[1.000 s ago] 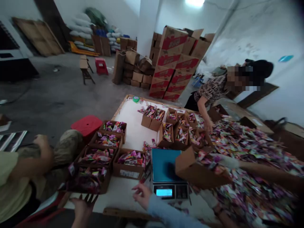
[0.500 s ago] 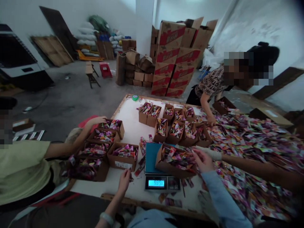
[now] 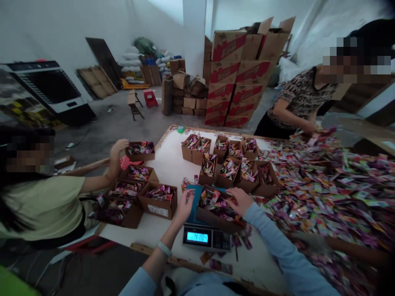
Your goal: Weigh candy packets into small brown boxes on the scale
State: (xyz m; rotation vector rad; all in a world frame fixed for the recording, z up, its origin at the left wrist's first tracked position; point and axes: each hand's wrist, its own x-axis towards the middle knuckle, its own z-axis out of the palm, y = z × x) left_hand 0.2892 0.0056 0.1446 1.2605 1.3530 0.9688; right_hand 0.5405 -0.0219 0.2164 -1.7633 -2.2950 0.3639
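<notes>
Digital scale with blue plate (image 3: 193,211): lit display reads "4194", decimal point unclear. Tall brown cartons (image 3: 228,76) carry red bands, white characters, unreadable. Open brown cardboard box of colourful packets (image 3: 220,218) sits on scale, long axis slanting far-left to near-right. Left hand (image 3: 185,205) beside it, fingers narrowly parted, grip unclear; right hand (image 3: 240,201) at far-right rim, fingers curved, apart.

You have dim, cool, bluish light, with the wall above the bench's far edge (image 3: 212,132) brightest and the floor in shadow. The scale display (image 3: 197,237) glows cyan. Your wide lens bends the scene toward its edges, the upper right corner darkens, and the packets past the bench's right side look smeared, probably by motion.
</notes>
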